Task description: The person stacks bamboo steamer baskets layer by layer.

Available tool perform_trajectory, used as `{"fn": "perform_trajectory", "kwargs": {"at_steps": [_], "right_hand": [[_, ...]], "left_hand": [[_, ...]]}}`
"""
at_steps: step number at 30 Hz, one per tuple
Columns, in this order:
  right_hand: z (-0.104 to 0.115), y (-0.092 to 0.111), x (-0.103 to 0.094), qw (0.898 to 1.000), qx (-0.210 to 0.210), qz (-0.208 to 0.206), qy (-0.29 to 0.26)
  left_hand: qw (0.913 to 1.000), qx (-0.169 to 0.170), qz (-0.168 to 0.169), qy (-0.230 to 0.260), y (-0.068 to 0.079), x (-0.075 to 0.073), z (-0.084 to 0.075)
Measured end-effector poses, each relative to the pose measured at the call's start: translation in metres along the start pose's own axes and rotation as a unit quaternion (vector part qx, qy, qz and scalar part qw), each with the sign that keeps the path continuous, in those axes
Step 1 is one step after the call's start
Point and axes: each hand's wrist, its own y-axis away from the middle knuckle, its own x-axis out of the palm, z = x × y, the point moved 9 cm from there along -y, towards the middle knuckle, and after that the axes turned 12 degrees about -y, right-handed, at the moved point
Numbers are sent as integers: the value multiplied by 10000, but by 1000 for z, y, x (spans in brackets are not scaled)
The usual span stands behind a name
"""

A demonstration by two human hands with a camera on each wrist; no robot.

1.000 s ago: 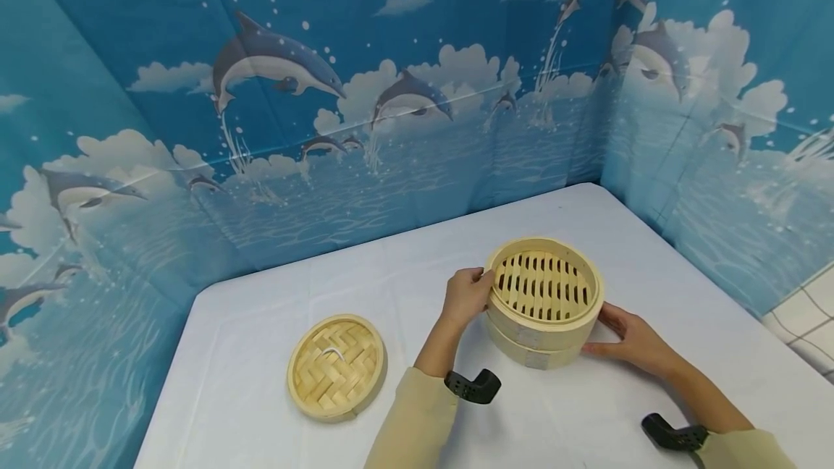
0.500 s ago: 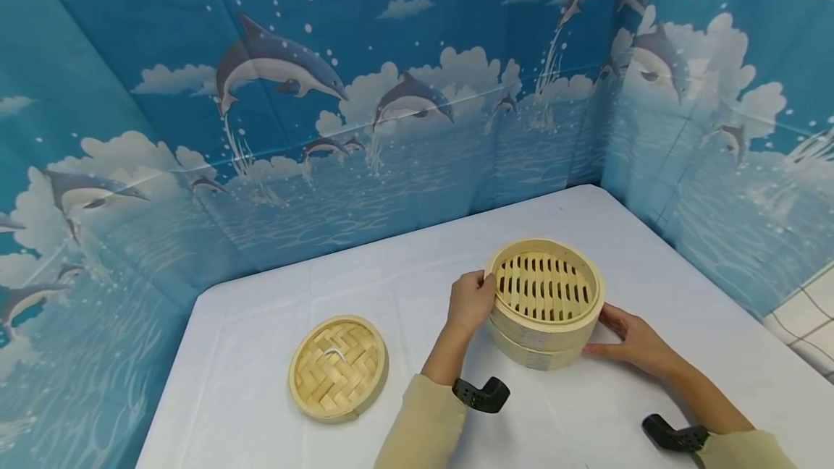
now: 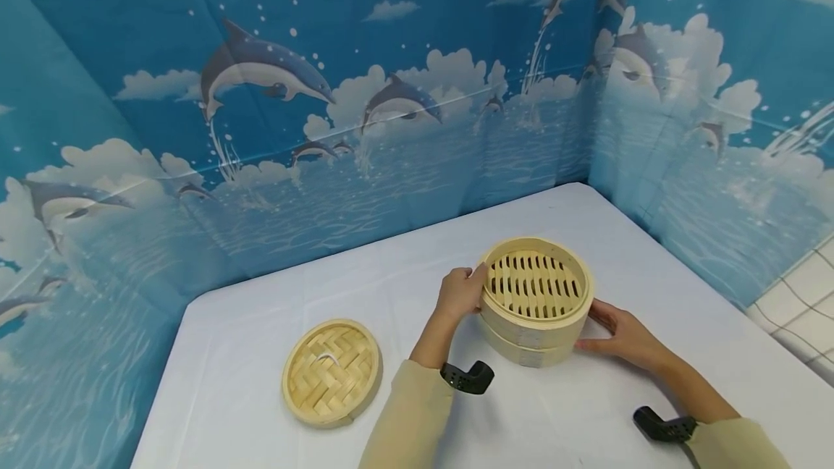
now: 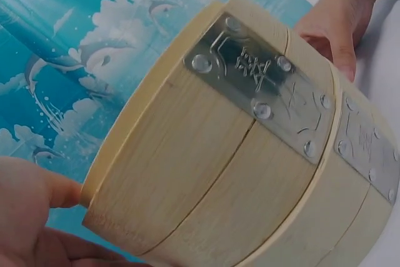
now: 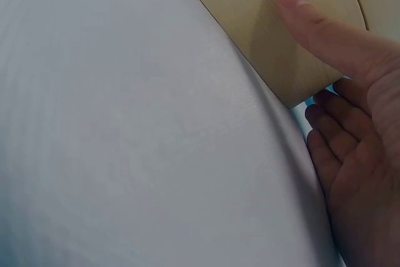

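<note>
Two round bamboo steamer baskets stand stacked on the white table. The upper basket (image 3: 536, 284) shows its slatted floor with nothing on it; the lower basket (image 3: 508, 352) sits beneath. My left hand (image 3: 459, 294) grips the upper basket at its left side, thumb at the rim and fingers against the outer wall. On the right, my right hand (image 3: 622, 335) holds the lower basket low down; in the right wrist view its thumb (image 5: 325, 35) presses the wall, with the other fingers curled past the bottom edge. Metal plates (image 4: 262, 85) with embossed characters face the left wrist camera.
A woven bamboo lid (image 3: 332, 375) with a small white loop handle lies on the white-covered table (image 3: 241, 353), left of the baskets. A blue dolphin-print curtain (image 3: 391, 150) stands along the back and right edges. Wall tiles (image 3: 798, 310) show at far right.
The head view has shifted a little, so everything appears further left. My left hand and wrist dipped slightly, then came back up; both hands keep their places on the baskets.
</note>
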Motion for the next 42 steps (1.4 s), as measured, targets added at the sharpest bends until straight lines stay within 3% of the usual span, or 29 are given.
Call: {"fn": "perform_trajectory", "kwargs": {"at_steps": [7, 17, 25, 34, 42], "right_hand": [[0, -2, 0, 10000, -71, 34, -36], [-5, 1, 1, 9999, 77, 32, -70], [1, -1, -1, 9998, -192, 47, -96], [0, -2, -2, 9998, -149, 32, -95], [1, -1, -2, 9998, -165, 24, -135]], "left_hand": [[9998, 188, -38, -56, -4, 2, -2], [9994, 93, -143, -287, 4, 7, -5], [9989, 203, -226, -348, 8, 3, -11], [9980, 336, -310, -448, 10, -1, -15], [9988, 229, -231, -362, 9, 0, -12]]}}
